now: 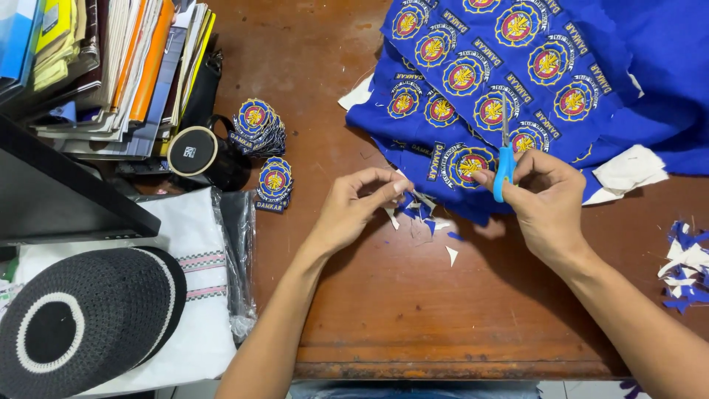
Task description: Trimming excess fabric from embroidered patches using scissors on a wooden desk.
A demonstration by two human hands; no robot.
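Left hand [353, 209]: fingers pinched together on small fabric trimmings [419, 210], at 9 o'clock from the right hand
Right hand [544, 201]: closed around blue-handled scissors [504, 159], blades pointed toward 12 o'clock
Blue cloth [650, 66]: sheet of embroidered round badges, spread at 12 o'clock of both hands, touched by the scissors
Cut badges [260, 129]: stacked at 10 o'clock of the left hand, beside a black mug [207, 157]
Offcuts [683, 270]: piled at 3 o'clock on the wooden table [413, 310]
Black cap [81, 318]: laid at 8 o'clock

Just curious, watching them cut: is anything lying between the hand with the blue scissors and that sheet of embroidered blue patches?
Nothing visible does. The right hand holds the blue-handled scissors directly over the blue fabric sheet of round embroidered patches, blades already above it.
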